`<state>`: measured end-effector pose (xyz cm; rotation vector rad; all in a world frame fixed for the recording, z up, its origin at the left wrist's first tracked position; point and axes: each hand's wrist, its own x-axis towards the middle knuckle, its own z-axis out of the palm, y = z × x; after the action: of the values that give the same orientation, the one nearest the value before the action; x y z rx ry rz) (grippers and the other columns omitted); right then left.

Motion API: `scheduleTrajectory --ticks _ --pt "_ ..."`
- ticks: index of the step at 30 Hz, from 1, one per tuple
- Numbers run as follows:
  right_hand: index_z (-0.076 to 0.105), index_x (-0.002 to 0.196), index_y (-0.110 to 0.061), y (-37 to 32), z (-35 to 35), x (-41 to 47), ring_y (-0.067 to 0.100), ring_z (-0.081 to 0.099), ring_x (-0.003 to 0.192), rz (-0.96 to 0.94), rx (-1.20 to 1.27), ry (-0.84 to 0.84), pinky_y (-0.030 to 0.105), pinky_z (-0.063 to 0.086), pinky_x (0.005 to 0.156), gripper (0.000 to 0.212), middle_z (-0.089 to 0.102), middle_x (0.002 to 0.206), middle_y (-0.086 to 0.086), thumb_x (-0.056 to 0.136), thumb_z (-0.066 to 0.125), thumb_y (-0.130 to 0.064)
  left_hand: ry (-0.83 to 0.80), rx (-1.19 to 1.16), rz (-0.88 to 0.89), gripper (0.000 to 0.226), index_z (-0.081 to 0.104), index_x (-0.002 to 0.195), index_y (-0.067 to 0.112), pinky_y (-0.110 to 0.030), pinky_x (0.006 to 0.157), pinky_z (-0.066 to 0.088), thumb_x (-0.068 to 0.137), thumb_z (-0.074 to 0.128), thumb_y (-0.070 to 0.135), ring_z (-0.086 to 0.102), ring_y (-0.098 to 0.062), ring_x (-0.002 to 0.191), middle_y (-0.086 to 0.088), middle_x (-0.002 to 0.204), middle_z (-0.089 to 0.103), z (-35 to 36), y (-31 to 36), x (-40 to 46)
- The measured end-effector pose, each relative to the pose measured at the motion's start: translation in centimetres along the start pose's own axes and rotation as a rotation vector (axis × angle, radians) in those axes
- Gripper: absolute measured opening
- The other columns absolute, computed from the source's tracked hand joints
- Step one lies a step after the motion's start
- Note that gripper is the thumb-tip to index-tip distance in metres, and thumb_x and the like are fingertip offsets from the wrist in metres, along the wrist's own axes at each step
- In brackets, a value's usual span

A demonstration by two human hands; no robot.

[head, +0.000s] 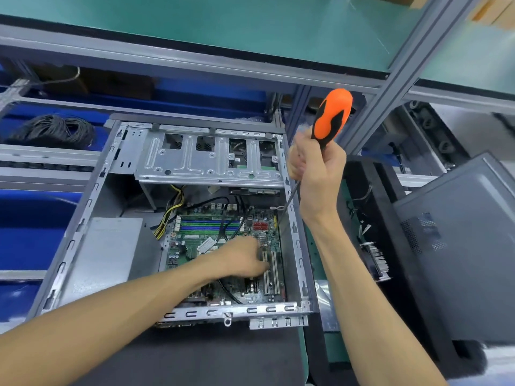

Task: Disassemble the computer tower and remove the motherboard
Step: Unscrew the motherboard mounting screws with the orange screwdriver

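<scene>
- Computer case (pixel 295 227) lies on its side, open top, on the bench; motherboard (pixel 223 246) still seated flat on the case floor, right half, near side.
- Right hand (pixel 317 168) fisted round the screwdriver (pixel 331 118), orange-and-black handle up, shaft angled down-left to a spot at the board's far right corner, close to the case wall. Tip looks at or near a screw; too small to confirm it's seated.
- Left hand (pixel 245 257) reaches in across the near rim, fingers curled down on the board beside the long card slots (pixel 271 271). Blurred, so can't tell if it pinches a screw or just presses the board.
- Drive cage (pixel 209 154) still mounted over the far end; yellow-black cable bundle (pixel 170 213) and a black cable (pixel 231 221) still run onto the board.
- Step in hand, likely: backing out a board mounting screw.
- To do it well: get the shaft more upright over the screw head, since the tilt risks slipping onto the board; push down firmly while turning.
- Left hand should steady the board, clear of the tip.
- Unplug the cables before lifting, else the board snags.
- Side panel (pixel 459 246) leans on the right, well apart.
</scene>
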<state>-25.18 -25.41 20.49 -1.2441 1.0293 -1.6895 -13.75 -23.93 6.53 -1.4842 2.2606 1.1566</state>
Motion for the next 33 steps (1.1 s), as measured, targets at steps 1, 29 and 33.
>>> scheduleTrajectory --ticks 1,29,33 --pt "0.03 0.063 -0.02 0.2 0.0 0.0 0.01 0.02 0.046 0.0 -0.002 0.009 0.022 0.021 0.047 0.04 0.028 0.051 -0.011 0.094 0.051 -0.008 -0.031 -0.08 0.003 0.035 0.053 0.065 0.016 -0.019 0.043 0.037 0.093 0.059 0.037 0.041 -0.008 0.039 0.01 0.047 0.04 -0.6 -0.6 -0.3" --pt "0.03 0.061 -0.022 2.0 0.4 0.6 0.015 0.018 0.049 -0.009 -0.053 0.04 0.03 0.017 0.049 0.032 0.025 0.052 -0.01 0.082 0.054 -0.025 -0.023 -1.194 -0.121 0.032 0.032 0.053 0.023 -0.019 0.039 0.011 0.084 0.037 0.017 0.008 -0.014 0.05 0.004 0.059 0.015 -5.4 -2.2 -0.9" --pt "0.028 0.061 -0.021 1.9 0.3 0.6 0.015 0.018 0.048 -0.002 -0.037 0.053 0.032 0.016 0.049 0.033 0.026 0.051 -0.011 0.082 0.054 -0.025 -0.003 -1.171 -0.12 0.031 0.031 0.052 0.023 -0.018 0.038 0.012 0.083 0.037 0.017 0.008 -0.014 0.05 0.004 0.059 0.014 -5.5 -2.2 -0.8"
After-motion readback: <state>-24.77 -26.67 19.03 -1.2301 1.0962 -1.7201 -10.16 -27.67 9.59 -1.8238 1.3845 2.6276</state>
